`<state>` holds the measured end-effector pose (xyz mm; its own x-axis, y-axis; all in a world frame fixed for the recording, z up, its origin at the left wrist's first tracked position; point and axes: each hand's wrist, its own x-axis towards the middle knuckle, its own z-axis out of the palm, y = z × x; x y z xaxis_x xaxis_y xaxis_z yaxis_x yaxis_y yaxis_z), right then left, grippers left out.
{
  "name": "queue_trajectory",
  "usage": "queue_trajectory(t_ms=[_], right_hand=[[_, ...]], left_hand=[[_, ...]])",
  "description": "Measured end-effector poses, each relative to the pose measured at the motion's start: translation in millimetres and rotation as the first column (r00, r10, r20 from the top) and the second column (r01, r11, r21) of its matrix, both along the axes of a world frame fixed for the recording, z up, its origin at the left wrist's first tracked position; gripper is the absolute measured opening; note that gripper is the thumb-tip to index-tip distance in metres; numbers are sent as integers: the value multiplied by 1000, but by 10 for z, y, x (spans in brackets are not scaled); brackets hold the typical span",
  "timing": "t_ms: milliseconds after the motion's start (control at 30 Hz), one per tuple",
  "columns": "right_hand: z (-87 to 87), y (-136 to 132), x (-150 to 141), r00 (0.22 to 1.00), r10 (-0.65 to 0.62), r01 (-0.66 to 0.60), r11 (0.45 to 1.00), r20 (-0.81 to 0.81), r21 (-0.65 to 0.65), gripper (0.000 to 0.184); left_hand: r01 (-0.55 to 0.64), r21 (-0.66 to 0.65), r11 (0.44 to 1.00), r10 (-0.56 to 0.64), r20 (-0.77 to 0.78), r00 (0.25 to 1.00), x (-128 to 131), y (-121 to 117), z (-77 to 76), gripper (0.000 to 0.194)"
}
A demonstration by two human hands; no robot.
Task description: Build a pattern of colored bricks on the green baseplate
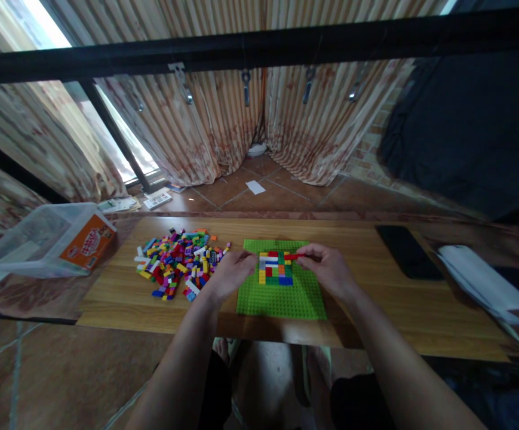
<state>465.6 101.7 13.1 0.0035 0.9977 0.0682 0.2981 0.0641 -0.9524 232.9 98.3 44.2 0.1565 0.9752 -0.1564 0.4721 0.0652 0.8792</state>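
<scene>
On the wooden bench lies a green studded baseplate (281, 303), with a flat block of colored bricks (269, 272) built on its middle. My right hand (328, 266) pinches a red brick (295, 257) at the upper right corner of that block. Whether the brick is pressed onto studs cannot be made out. My left hand (236, 272) rests at the left side of the build, fingers stretched toward it and nothing visible in them. To the left of this hand spreads a pile of loose bricks (181, 257) in many colors.
A clear plastic bin (39, 239) with an orange label stands left of the bench (353, 322). A black phone-like slab (409, 252) and some white sheets (478, 280) lie to the right. Beyond runs a dark rail (259, 51) with hooks, before striped curtains.
</scene>
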Motion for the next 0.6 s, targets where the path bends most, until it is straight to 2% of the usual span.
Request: queue_trajectory(t_ms=[133,400,600], right_hand=[[-10,12,-58,997,42,-44,999,64,23,14],[12,-11,-109,992,42,-47,998,115,37,13],[51,-34,-82,974,76,-84,996,212,28,13]], left_hand=[[85,34,996,-81,-94,992,-18,3,13,33],[93,145,985,-39,-339,940,8,26,5,20],[134,138,981,-82,-330,940,72,48,-31,24]])
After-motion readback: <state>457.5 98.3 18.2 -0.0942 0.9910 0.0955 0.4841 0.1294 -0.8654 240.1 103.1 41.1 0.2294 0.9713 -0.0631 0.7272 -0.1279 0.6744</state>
